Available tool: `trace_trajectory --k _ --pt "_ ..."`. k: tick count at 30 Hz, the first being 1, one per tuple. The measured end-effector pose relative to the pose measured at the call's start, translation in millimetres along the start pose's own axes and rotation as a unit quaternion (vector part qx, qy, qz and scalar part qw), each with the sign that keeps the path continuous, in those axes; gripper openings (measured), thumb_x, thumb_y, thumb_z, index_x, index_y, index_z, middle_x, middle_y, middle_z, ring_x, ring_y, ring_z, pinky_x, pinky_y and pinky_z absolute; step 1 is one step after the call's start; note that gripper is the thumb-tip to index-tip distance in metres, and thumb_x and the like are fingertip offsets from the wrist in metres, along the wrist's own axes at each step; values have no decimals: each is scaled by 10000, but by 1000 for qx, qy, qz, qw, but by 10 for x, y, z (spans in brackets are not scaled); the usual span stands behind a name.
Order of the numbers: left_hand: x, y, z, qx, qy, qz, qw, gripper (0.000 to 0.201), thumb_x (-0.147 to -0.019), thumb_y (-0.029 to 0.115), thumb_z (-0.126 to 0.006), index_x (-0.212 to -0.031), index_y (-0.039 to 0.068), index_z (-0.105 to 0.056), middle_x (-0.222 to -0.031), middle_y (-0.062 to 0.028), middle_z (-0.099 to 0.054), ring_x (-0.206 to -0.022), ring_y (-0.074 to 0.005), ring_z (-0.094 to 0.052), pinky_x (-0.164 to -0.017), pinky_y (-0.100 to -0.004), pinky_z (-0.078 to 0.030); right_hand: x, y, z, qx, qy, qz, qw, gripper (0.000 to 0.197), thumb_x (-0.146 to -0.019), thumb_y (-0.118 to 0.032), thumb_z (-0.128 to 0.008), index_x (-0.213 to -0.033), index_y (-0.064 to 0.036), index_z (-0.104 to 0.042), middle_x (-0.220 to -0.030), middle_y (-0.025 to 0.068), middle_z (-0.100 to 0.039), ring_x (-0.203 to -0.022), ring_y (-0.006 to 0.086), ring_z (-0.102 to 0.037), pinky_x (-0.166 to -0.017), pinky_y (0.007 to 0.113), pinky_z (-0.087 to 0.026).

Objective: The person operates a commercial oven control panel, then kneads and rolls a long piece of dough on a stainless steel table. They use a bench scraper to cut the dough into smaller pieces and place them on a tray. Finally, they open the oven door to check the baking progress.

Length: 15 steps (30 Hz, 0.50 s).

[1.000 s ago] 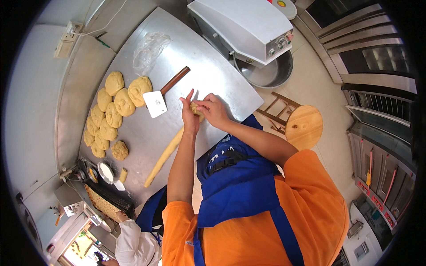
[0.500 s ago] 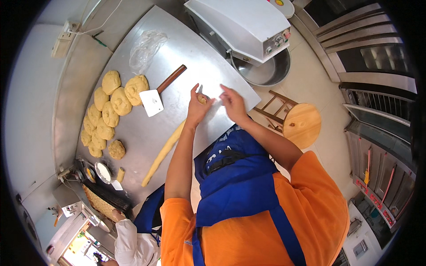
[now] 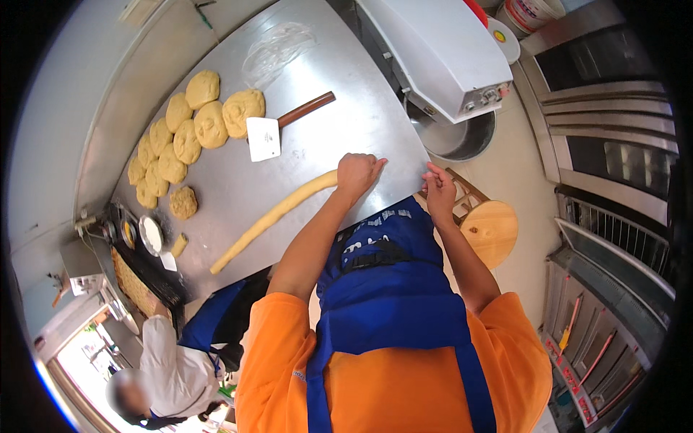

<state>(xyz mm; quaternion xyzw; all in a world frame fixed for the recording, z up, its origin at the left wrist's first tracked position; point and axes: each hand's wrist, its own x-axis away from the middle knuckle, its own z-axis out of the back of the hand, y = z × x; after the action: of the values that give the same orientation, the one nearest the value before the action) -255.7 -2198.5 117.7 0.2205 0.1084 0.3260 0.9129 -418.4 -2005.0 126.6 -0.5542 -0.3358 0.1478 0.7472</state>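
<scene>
A long yellow dough rope (image 3: 271, 215) lies slantwise across the steel table, its near end toward the front edge. Over its far right end is my left hand (image 3: 357, 177), fingers closed around the rope and hiding that tip. My right hand (image 3: 439, 193) hovers just past the table's right edge, fingers loosely bent and apart, with nothing visible in them. Beyond the rope lies a dough scraper (image 3: 264, 139) with a white blade and a brown wooden handle (image 3: 307, 110). Several yellow dough balls (image 3: 211, 125) sit grouped at the left, with a rougher ball (image 3: 183, 203) nearer me.
A crumpled clear plastic sheet (image 3: 278, 54) lies at the far side of the steel table (image 3: 361, 79). A white machine (image 3: 440, 54) with a metal bowl (image 3: 458, 137) stands beyond its right edge, near a wooden stool (image 3: 489, 232). A white bowl (image 3: 150, 236) and a person in white (image 3: 170, 361) are at lower left.
My left hand has come down onto the rope's end; the small round piece it held is out of sight. My right hand has moved right, off the table. The view has shifted.
</scene>
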Motion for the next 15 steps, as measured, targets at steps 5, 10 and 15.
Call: trace_trajectory --k 5,10,15 --pt "-13 105 278 109 -39 30 993 487 -932 380 -820 -1197 -13 -712 -1014 -218 -751 -953 -396 -717 -897 -500 -545 -144 32 -75 40 -19 50 998 292 -1068 -71 -637 -1343 -15 -716 -1021 78 -757 -800 143 -670 -753 292 -560" --pt "382 -442 672 133 83 220 963 577 -994 190 -728 -1499 -45 -575 -1426 -281 -659 -1358 -468 -595 -1148 -497 -471 -242 -540 -869 225 -81 327 915 198 -994 -51 -654 -1171 -21 -738 -996 187 -706 -946 409 -680 -846 475 -560" --pt "911 -474 469 -97 31 78 992 550 -1050 209 -576 -1557 3 -529 -1635 -213 -513 -1550 -430 -419 -1278 -578 -296 -146 -598 -1691 337 -287 449 776 534 -999 -321 -701 -1421 0 -634 -1418 211 -654 -1375 400 -566 -1160 519 -419"
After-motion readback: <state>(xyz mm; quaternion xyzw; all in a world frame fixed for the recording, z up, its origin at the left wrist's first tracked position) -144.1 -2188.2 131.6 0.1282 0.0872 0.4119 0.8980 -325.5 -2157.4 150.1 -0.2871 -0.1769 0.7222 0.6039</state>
